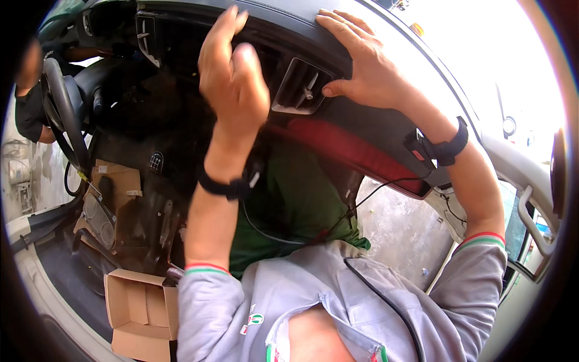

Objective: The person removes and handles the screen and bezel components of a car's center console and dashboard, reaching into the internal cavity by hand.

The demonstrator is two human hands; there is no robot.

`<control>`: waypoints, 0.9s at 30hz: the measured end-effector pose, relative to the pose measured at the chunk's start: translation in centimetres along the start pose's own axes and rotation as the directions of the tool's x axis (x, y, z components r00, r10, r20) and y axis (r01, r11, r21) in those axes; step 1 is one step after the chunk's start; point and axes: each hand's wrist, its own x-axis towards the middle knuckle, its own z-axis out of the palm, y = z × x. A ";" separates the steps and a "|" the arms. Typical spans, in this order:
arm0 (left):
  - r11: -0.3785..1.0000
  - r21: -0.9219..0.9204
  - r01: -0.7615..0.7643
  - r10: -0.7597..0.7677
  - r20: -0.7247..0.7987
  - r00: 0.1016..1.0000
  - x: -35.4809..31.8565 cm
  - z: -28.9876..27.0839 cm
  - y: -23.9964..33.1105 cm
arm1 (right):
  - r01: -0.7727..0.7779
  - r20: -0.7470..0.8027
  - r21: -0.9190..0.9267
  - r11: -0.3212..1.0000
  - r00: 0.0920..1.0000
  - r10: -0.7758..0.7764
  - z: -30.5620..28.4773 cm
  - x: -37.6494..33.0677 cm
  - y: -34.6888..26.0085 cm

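Note:
I am leaning into a car cabin. My left hand (234,75) is raised at the middle of the black dashboard (283,15), its fingertips touching the upper edge above a dark opening, thumb apart. My right hand (365,63) lies flat on the dashboard top with fingers spread. Its thumb points at the air vent (300,88) just beside it. Neither hand holds a loose object. Both wrists wear black straps, and a thin black cable runs from the right one down across my grey jacket.
The steering wheel (59,111) is at the left, with another person's dark-sleeved arm (27,105) behind it. Below are the gear knob (157,161), flat cardboard (117,181) and an open cardboard box (142,314). A red trim strip (344,149) runs under the dashboard. The open door (537,223) is at the right.

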 end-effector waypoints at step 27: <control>0.847 0.274 0.455 -0.347 -0.362 0.865 4.0 -14.7 -20.4 | -0.098 0.161 0.004 0.995 0.982 0.096 -1.7 1.3 -3.3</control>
